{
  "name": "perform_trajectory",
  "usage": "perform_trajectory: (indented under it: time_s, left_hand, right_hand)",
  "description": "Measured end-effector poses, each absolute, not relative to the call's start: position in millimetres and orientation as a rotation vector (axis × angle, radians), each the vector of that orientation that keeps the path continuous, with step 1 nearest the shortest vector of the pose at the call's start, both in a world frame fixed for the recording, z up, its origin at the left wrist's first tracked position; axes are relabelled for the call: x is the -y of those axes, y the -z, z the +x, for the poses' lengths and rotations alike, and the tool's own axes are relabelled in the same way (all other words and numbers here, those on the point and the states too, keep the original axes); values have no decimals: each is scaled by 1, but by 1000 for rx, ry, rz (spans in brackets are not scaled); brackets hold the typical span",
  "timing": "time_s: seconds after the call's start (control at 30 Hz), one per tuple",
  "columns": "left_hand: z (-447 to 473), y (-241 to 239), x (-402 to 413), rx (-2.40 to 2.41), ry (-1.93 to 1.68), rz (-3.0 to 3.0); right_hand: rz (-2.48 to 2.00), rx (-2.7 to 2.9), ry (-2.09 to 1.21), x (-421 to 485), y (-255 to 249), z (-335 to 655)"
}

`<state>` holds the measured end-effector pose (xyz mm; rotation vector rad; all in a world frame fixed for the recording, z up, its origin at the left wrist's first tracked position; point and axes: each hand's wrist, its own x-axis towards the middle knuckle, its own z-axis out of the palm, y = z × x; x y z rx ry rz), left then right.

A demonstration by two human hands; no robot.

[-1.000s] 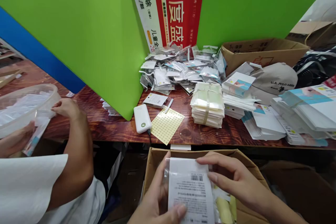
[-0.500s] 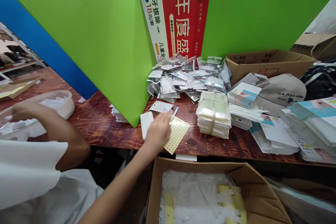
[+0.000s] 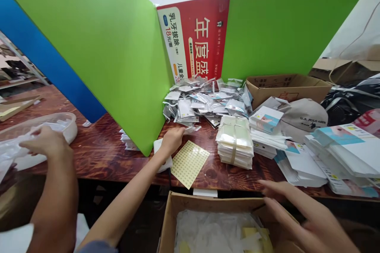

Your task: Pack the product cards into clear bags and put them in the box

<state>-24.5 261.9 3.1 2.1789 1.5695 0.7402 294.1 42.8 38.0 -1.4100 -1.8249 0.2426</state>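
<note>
My left hand (image 3: 172, 140) reaches across the wooden table (image 3: 103, 154), lying partly over a white power bank (image 3: 162, 157). Its fingers curl down on a small clear packet (image 3: 192, 128), whose end sticks out past the fingertips. A yellow dotted sticker sheet (image 3: 190, 163) lies just right of that hand. My right hand (image 3: 299, 211) hovers blurred over the right edge of an open cardboard box (image 3: 178, 209), fingers stretched out and holding nothing. Bagged white and yellow packets fill the box.
A pile of small packets (image 3: 208, 101) lies against the green and red screens. A banded stack of cream sheets (image 3: 234, 140), white card stacks (image 3: 341, 154), a cap (image 3: 305, 114) and another box (image 3: 285, 87) are to the right. A co-worker's hand (image 3: 44, 142) rests on a clear tub (image 3: 63, 122).
Both hands let the labelled packet go into the box. My left hand reached out to the table by the power bank. My right hand came back into view, open. The view tilted up.
</note>
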Motion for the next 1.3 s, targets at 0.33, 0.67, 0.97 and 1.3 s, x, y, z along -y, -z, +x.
perform_trajectory:
  time_s: [0.33,0.67,0.97,1.3]
  left_hand:
    - [4,-18,-86,-1407,-1012,1518]
    - [23,-7,-30,-1194,-1155,1407]
    - [0,-9,-42,-1195,-1154,2601]
    - [6,-12,-38,-1160,-1051,2717]
  right_hand:
    - [-1083,1638,-1346,-100,-38,205]
    - [-823,2084,-227,-34,-21,202]
    - [-698,2440,146,-42,-69,213]
    - [-824,2501,-190,-42,-64,196]
